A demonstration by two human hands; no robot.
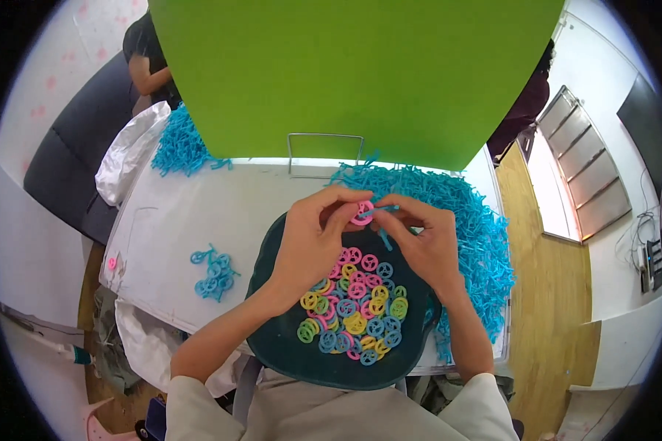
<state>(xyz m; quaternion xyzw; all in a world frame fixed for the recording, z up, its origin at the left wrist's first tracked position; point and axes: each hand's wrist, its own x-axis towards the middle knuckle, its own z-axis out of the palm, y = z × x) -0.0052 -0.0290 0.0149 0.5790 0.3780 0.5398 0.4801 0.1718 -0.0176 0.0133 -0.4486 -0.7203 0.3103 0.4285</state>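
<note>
Between finger and thumb, my left hand [312, 228] pinches a small pink plastic wheel [362, 214] with spokes. My right hand [423, 239] is closed on a thin blue branched plastic piece [385, 234], whose one end meets the wheel; whether it passes through is hidden by the fingers. Both hands are raised over a dark green basin [272, 342] at my lap. Inside the basin lie many loose wheels [357, 323] in pink, yellow, blue and green.
A large heap of blue plastic pieces [463, 228] covers the table's right side; a smaller heap [180, 143] sits far left. Wheels joined to blue pieces [215, 273] lie on the white table [162, 250]. A green panel [360, 73] stands behind a wire stand [325, 156]. People are partly visible beyond.
</note>
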